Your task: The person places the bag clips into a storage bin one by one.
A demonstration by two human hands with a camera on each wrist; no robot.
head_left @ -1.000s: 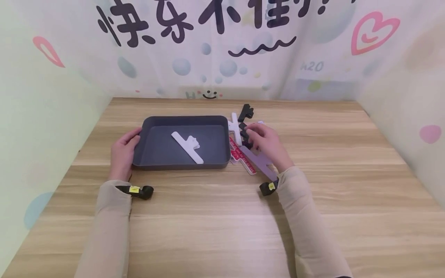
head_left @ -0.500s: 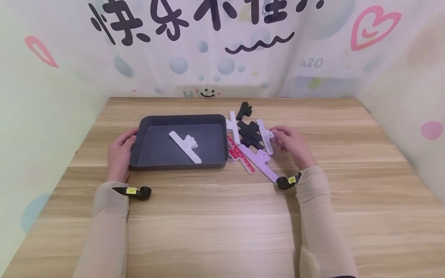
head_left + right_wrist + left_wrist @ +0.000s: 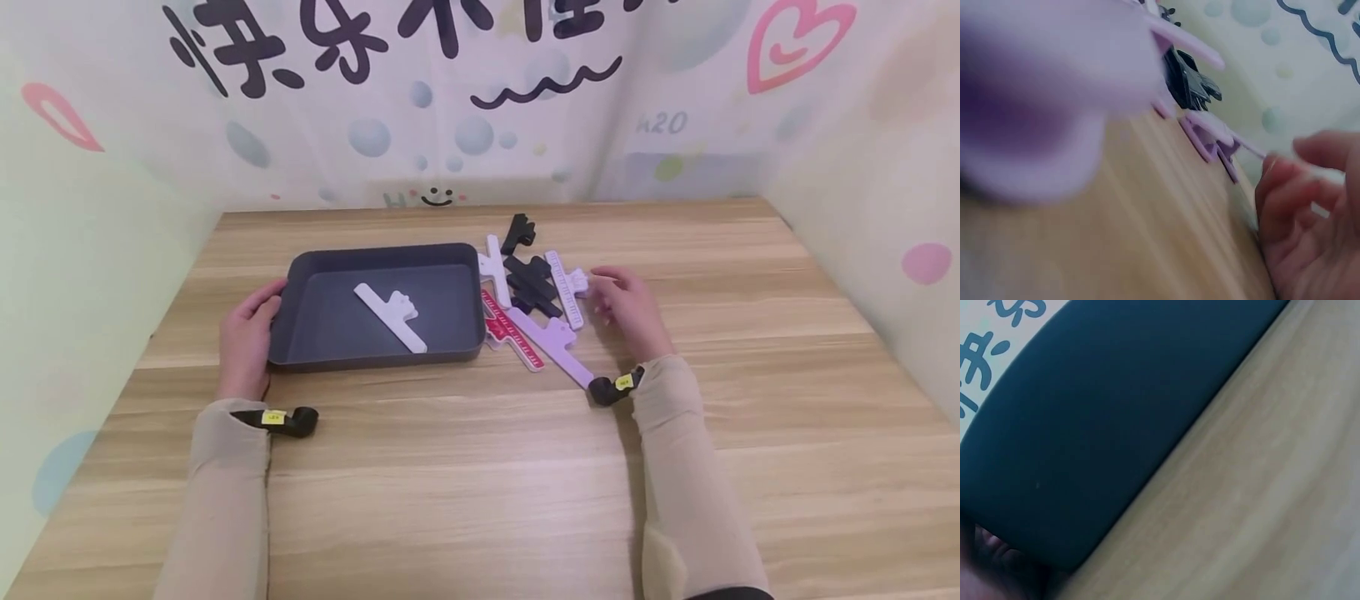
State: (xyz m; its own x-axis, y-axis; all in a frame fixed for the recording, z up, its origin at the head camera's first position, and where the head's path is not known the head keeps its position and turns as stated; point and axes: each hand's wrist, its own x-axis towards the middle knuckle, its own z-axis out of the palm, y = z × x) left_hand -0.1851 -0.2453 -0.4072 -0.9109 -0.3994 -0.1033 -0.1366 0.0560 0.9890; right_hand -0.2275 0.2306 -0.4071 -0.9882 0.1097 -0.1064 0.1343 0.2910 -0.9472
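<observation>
My left hand (image 3: 246, 337) rests against the left end of a dark rectangular baking tray (image 3: 378, 359), fingertips right at its rim; the tray's wall (image 3: 1104, 419) fills much of the left wrist view. Inside lies a white bag clip (image 3: 390, 317). My right hand (image 3: 628, 312), fingers loosely bent and holding nothing, is just right of a pale lavender ruler-marked bag clip (image 3: 565, 289). In the right wrist view its fingertips overlap the end of a lavender clip (image 3: 1210, 134). A longer purple clip (image 3: 551, 346) lies nearer me.
Black clips (image 3: 534, 285) lie between the tray and the right hand, with another black clip (image 3: 519, 233) behind them. A white clip (image 3: 495, 271) and a red-and-white clip (image 3: 512, 329) lie against the tray's right side. A printed wall sheet (image 3: 480, 133) stands behind the table (image 3: 450, 492).
My right hand has moved right from over the black clips to beside the lavender one, then slightly off its handle. My left hand stays at the tray. The view shifts slightly.
</observation>
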